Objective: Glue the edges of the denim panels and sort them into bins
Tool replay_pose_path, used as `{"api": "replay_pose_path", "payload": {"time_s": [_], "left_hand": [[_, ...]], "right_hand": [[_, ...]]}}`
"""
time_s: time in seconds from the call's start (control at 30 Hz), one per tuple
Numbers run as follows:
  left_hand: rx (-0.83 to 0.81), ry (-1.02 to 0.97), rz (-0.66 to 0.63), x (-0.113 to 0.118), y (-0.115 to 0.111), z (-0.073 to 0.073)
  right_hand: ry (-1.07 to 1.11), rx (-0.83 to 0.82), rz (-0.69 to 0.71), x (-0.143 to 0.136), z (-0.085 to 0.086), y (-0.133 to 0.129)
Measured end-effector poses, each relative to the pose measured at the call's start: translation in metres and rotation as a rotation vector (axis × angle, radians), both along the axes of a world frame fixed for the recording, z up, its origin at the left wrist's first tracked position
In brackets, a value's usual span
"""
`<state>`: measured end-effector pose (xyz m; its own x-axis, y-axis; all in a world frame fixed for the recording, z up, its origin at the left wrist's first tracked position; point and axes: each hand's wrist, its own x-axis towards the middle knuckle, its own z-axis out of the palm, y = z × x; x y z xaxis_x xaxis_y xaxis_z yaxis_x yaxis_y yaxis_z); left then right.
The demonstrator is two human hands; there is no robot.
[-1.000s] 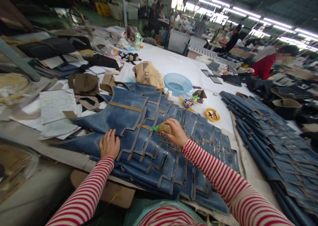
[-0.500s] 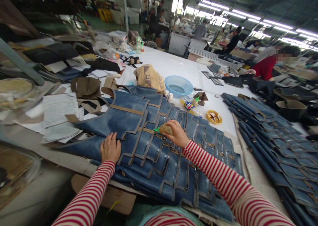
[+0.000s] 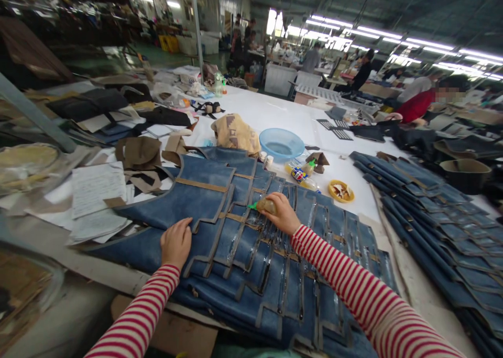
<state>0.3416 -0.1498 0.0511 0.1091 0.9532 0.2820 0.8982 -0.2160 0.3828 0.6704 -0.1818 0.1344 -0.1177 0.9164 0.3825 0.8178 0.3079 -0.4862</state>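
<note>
Overlapping blue leather-like pieces (image 3: 200, 172) with grey edging and tan strips lie in a staggered stack on the table. My right hand (image 3: 281, 211) is wrapped round a small amber glue bottle (image 3: 266, 206). Its green nozzle points left, low over a piece near a grey edge; whether it touches is too small to tell. Glossy wet-looking strips run along many edges to the right of it. Flat on the blue pieces, left of the bottle, rests my left hand (image 3: 176, 242), with nothing held and its fingers stretched forward.
Beyond the stack are a blue basin (image 3: 281, 143), a patterned cloth bundle (image 3: 236, 132), a yellow-labelled bottle (image 3: 297, 173) and a yellow dish (image 3: 341, 191). Written papers (image 3: 98, 187) lie left. Another blue stack (image 3: 428, 216) lies right. A person in red (image 3: 412, 106) works farther off.
The view has shifted slightly, so the table sits lower in the picture. My left hand's fingers have turned a little to the right. My right hand still holds the glue bottle at nearly the same spot.
</note>
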Motion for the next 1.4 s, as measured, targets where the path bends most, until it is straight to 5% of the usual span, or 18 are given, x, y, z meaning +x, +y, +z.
{"api": "replay_pose_path", "payload": {"time_s": [0.2, 0.4, 1.0, 1.4], "left_hand": [[0.058, 0.153, -0.372, 0.084, 0.039, 0.046], [0.074, 0.308, -0.539, 0.142, 0.065, 0.048], [0.053, 0.425, -0.461, 0.140, 0.067, 0.034], [-0.038, 0.371, -0.397, 0.135, 0.059, 0.034]], "right_hand": [[0.028, 0.000, -0.028, 0.001, 0.000, -0.001], [0.036, 0.006, -0.028, 0.002, -0.001, -0.001], [0.031, 0.004, 0.026, 0.003, -0.003, 0.006], [-0.066, 0.094, -0.022, 0.014, 0.003, 0.038]]}}
